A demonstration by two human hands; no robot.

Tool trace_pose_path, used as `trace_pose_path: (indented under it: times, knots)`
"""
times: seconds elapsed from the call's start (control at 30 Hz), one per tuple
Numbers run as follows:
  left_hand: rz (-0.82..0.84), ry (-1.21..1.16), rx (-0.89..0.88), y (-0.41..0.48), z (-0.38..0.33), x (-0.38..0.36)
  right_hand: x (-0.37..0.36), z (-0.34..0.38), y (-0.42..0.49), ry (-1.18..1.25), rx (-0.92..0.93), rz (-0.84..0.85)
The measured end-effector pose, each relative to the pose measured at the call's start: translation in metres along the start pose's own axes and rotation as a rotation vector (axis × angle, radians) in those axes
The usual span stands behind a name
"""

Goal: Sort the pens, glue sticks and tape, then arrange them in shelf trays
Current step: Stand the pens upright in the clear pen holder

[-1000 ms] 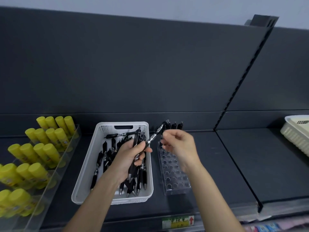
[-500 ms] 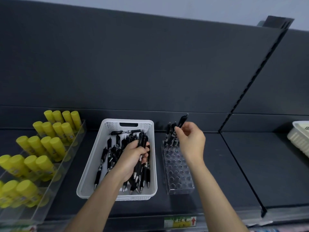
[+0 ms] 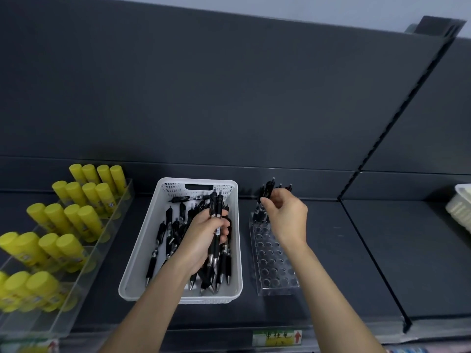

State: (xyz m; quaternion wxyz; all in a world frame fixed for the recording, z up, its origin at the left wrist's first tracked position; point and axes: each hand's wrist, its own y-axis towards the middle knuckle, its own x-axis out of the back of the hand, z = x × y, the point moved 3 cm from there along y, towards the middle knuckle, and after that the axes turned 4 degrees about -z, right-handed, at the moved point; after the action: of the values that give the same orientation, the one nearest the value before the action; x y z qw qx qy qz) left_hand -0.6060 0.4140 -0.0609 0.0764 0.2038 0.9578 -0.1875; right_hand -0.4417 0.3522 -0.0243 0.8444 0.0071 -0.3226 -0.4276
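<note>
Since half a second ago our right hand point(image 3: 285, 215) has lowered its pen point(image 3: 268, 189) to the back left corner of the clear rack point(image 3: 275, 266). Thumb and fingertips pinch the pen, which stands nearly upright, clicker end up. Its tip is hidden behind the fingers, so we cannot tell whether it sits in a hole. Other pens point(image 3: 289, 187) along the rack's back edge blur into the dark panel. Our left hand point(image 3: 204, 238) grips a bundle of pens point(image 3: 216, 225) over the white basket point(image 3: 142, 250), their long axes running front to back and their tips toward the front edge of the shelf point(image 3: 356, 250). Glue sticks point(image 3: 88, 220) fill a clear tray point(image 3: 84, 296) at the left, and a white tray point(image 3: 458, 207) is cut off at the right.
</note>
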Motion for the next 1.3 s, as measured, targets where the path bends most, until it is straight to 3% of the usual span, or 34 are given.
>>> trace_pose_path:
  times: [0.2, 0.5, 0.63, 0.77, 0.97, 1.03, 1.17, 1.3]
  knots:
    - [0.098, -0.012, 0.001, -0.005, 0.0, -0.002, -0.011, -0.011, -0.006, -0.106, -0.002, 0.07]
    - [0.049, 0.056, -0.018, -0.003, 0.0, -0.003, -0.02, -0.015, -0.005, -0.18, 0.043, 0.12]
    - [0.115, 0.089, -0.053, -0.004, 0.001, -0.001, -0.014, -0.017, -0.009, -0.168, 0.018, 0.103]
    - [0.208, 0.141, -0.115, -0.008, -0.003, -0.004, 0.0, -0.004, -0.024, 0.018, -0.061, 0.017]
    - [0.261, 0.229, -0.143, -0.01, -0.001, -0.008, -0.001, 0.023, -0.035, 0.534, -0.326, 0.324]
    - [0.24, 0.227, -0.14, -0.01, 0.0, -0.008, 0.001, 0.022, -0.035, 0.561, -0.351, 0.299]
    - [0.106, 0.202, -0.131, -0.006, 0.0, -0.002, 0.02, 0.015, -0.016, 0.647, -0.391, 0.082]
    - [0.021, 0.256, -0.143, -0.005, -0.001, 0.0, 0.039, 0.008, 0.003, 0.46, -0.33, -0.084]
